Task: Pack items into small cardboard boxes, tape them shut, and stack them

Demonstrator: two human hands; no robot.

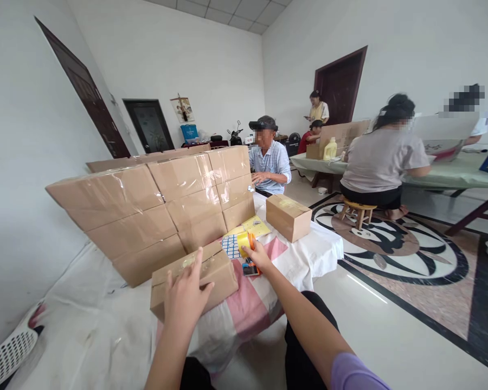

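Observation:
My left hand [187,295] lies flat with fingers spread on top of a taped brown cardboard box [223,273] that sits on the cloth-covered table [305,254]. My right hand [257,253] reaches past that box and grips a yellow roll of tape in an orange dispenser [246,242], close to a blue-and-white checked item [230,246]. Below the right hand lies a small dark and orange object [250,268].
A stack of sealed cardboard boxes [146,211] fills the table's left. One single box [288,216] stands farther right, by yellow papers [254,226]. A seated person [268,160] faces me; others sit at a green table [451,173]. A white basket [8,355] lies bottom left.

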